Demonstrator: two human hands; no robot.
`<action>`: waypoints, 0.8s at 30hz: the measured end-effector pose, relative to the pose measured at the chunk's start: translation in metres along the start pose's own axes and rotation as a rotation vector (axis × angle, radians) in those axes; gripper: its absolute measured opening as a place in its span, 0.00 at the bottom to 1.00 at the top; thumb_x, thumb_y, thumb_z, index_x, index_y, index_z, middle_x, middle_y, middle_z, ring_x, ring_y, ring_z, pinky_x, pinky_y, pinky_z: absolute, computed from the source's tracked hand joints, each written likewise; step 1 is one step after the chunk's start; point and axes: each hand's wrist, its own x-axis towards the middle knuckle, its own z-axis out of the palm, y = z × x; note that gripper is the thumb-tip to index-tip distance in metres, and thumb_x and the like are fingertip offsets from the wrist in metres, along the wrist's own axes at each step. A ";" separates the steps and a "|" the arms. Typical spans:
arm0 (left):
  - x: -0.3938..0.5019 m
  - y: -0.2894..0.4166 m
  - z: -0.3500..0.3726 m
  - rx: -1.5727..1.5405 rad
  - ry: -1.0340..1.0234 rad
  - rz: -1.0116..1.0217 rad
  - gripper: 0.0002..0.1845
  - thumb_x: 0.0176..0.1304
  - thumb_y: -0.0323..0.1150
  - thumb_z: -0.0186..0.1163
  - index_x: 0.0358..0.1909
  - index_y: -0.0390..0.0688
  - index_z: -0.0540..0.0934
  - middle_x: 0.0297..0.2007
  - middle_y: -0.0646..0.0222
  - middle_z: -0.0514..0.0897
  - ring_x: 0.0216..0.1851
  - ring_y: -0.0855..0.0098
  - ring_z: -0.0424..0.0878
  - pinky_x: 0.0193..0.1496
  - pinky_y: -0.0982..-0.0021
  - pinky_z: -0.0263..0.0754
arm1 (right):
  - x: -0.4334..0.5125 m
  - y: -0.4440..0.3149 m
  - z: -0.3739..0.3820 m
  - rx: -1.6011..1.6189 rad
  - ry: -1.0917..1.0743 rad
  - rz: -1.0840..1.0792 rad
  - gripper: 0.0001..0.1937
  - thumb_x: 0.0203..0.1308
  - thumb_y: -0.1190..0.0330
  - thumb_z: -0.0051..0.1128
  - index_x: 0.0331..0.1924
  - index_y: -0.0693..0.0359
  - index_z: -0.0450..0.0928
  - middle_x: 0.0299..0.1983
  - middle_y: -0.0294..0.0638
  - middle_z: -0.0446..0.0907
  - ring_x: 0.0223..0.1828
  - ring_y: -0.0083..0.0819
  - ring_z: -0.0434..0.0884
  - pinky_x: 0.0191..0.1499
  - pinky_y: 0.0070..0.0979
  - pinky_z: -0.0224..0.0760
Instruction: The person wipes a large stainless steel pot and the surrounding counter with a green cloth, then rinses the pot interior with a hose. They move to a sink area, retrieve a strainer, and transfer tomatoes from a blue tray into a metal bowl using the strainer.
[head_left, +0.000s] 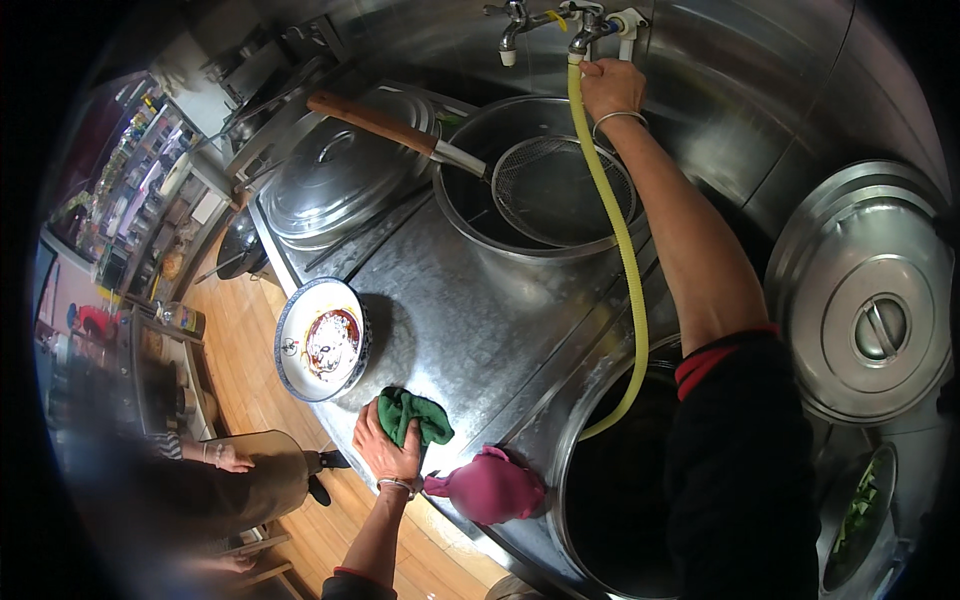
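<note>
My left hand (388, 444) grips a bunched green cloth (414, 417) on the stainless steel worktop (465, 315). Just beyond it stands a white bowl (300, 337) with a blue patterned rim and dark red sauce inside. My right hand (613, 88) is closed around the top of a yellow corrugated hose (619, 225), just below a metal tap (587, 34). The hose hangs down into a large dark pot (559, 480); its lower end is hidden. Close to my left hand lies a crumpled magenta cloth (495, 486).
A wood-handled mesh strainer (562, 191) rests in a deep steel pot (480, 240). Lids (337, 180) lie at the back left, and another lid (847, 300) leans at right. A dish of chopped greens (857, 510) is lower right. Another person (247, 480) stands at left.
</note>
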 end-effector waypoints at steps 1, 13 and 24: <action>0.000 0.000 0.000 0.002 -0.002 -0.002 0.41 0.53 0.53 0.63 0.66 0.42 0.67 0.59 0.50 0.70 0.63 0.49 0.65 0.67 0.52 0.52 | 0.000 0.000 0.000 0.033 0.010 0.019 0.12 0.58 0.61 0.60 0.29 0.60 0.87 0.28 0.52 0.84 0.32 0.50 0.84 0.40 0.39 0.77; 0.000 0.000 -0.001 0.017 -0.001 0.006 0.41 0.54 0.53 0.62 0.66 0.41 0.66 0.59 0.50 0.70 0.63 0.48 0.65 0.68 0.51 0.51 | -0.005 0.002 0.004 0.140 -0.006 0.111 0.12 0.59 0.60 0.61 0.30 0.59 0.88 0.22 0.39 0.85 0.27 0.33 0.86 0.39 0.28 0.78; 0.001 0.000 -0.001 0.023 0.001 0.015 0.40 0.54 0.53 0.62 0.65 0.41 0.67 0.59 0.50 0.70 0.62 0.49 0.66 0.67 0.51 0.52 | -0.013 0.020 0.011 0.096 0.076 0.082 0.24 0.54 0.48 0.67 0.41 0.63 0.86 0.30 0.47 0.86 0.33 0.36 0.86 0.43 0.31 0.78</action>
